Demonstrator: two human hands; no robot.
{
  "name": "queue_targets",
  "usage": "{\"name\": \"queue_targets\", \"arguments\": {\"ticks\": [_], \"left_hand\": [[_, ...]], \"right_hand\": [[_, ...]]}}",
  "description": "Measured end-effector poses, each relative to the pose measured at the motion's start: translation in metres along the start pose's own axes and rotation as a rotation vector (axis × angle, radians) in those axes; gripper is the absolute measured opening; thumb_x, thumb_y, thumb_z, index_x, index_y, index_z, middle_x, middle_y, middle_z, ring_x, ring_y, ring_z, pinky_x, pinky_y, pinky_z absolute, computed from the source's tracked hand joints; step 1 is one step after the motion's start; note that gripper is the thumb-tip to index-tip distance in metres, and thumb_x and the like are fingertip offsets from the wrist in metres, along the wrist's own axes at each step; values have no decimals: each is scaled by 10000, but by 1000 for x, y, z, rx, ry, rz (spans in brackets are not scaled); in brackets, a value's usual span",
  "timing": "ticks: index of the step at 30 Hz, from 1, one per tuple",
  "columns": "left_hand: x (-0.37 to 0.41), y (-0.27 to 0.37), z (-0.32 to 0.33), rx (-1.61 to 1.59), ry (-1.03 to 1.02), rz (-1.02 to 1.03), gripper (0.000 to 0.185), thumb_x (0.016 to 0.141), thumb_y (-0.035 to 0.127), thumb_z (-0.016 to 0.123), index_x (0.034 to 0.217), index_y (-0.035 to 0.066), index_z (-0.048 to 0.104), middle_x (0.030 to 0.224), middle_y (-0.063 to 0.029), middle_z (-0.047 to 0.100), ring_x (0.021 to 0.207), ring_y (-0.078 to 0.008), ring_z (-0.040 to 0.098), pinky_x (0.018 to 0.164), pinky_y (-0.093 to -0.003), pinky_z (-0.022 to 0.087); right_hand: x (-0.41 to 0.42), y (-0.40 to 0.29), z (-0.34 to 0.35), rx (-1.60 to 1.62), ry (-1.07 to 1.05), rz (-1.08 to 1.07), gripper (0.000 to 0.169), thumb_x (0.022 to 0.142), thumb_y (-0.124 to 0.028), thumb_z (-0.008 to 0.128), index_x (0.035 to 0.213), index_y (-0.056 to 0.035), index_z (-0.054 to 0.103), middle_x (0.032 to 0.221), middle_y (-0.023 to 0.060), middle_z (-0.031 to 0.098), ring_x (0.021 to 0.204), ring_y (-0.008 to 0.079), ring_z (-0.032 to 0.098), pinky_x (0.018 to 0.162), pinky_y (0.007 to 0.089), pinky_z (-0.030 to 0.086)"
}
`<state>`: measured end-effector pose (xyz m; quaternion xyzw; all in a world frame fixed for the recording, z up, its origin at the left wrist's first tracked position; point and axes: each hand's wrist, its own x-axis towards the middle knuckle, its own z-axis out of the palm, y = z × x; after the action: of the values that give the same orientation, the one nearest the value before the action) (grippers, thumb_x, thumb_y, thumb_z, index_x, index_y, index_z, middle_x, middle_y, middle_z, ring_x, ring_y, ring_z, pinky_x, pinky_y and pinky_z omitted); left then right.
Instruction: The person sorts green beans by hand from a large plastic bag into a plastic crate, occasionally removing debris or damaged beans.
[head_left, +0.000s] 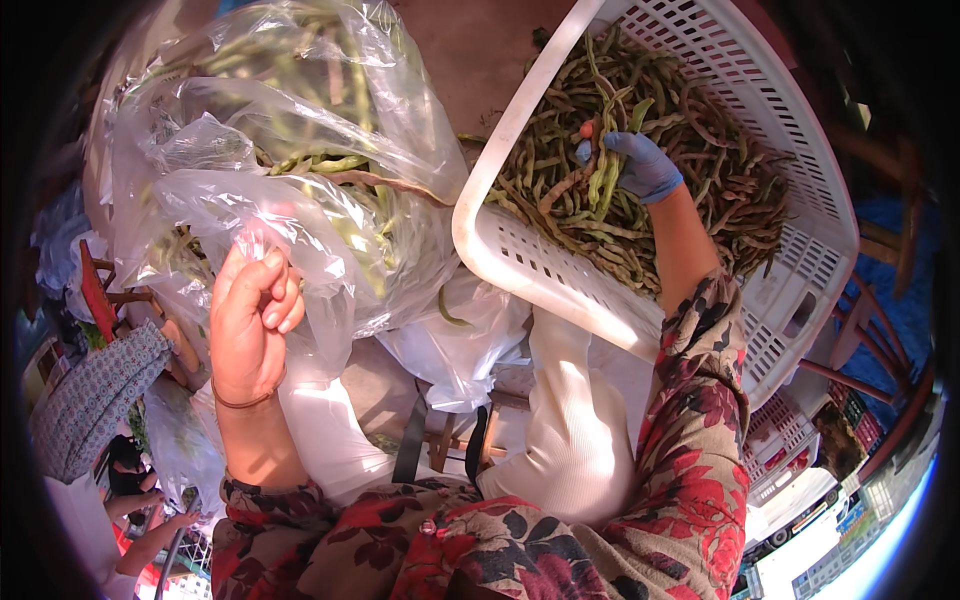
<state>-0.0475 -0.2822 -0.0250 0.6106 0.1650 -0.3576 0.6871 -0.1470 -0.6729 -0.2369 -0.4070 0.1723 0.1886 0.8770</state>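
My left hand (259, 326), bare, pinches the edge of a clear plastic bag (247, 187) between thumb and fingers. Long green and brown bean pods (322, 163) show inside the bag and at its mouth. Over the white slotted plastic crate (480, 176), my right hand (645, 169) wears a blue glove and grips a few pale green bean pods (604, 176). A reddish tip shows beside the gloved fingers. Many more bean pods (720, 180), green to brown and wrinkled, lie in the crate beneath that hand.
A single pod (450, 309) lies on white plastic (465, 345) between the bag and my knees. A wooden frame (442, 442) stands between my legs. On the left are a red chair (99, 289) and other people's arms (154, 536). Another crate (784, 442) stands at right.
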Motion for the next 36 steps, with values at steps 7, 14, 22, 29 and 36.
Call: {"name": "queue_targets", "arguments": {"ticks": [7, 14, 22, 29, 36], "left_hand": [[-14, 6, -18, -75, -18, 61, 391, 853, 72, 425, 1233, -8, 383, 644, 16, 357, 448, -26, 297, 386, -168, 254], [-46, 24, -55, -254, -214, 228, 403, 838, 63, 432, 1237, 14, 396, 623, 29, 360, 415, -24, 273, 363, -165, 241], [-76, 43, -146, -680, -530, 132, 497, 846, 101, 410, 1323, 48, 281, 631, 0, 337, 451, -58, 307, 396, -192, 283], [-87, 46, -195, -808, -645, 151, 391, 819, 102, 440, 1192, 11, 368, 615, 6, 332, 442, -64, 311, 401, -201, 290], [-81, 52, -202, -920, -601, 128, 97, 809, 119, 454, 752, 72, 391, 581, 24, 310, 414, -55, 287, 378, -206, 241]], "right_hand": [[-20, -17, 48, -219, 194, 9, 404, 771, -194, 581, 1093, 37, 501, 915, 130, 620, 792, 195, 622, 654, 292, 513], [-61, -38, 90, -865, 612, 71, 251, 776, -153, 548, 977, -3, 535, 739, 65, 634, 586, 101, 575, 480, 236, 424], [-94, -89, 282, -541, 344, -649, 218, 830, -106, 483, 1026, -11, 474, 758, 79, 572, 620, 157, 551, 564, 276, 461], [-25, -24, 487, -560, -235, -809, 325, 840, -125, 513, 1149, -80, 427, 857, 89, 544, 719, 187, 549, 662, 327, 474], [74, 82, 405, -1991, 52, -376, 682, 633, -332, 728, 1174, -33, 438, 1056, 240, 504, 940, 387, 528, 810, 435, 440]]}}
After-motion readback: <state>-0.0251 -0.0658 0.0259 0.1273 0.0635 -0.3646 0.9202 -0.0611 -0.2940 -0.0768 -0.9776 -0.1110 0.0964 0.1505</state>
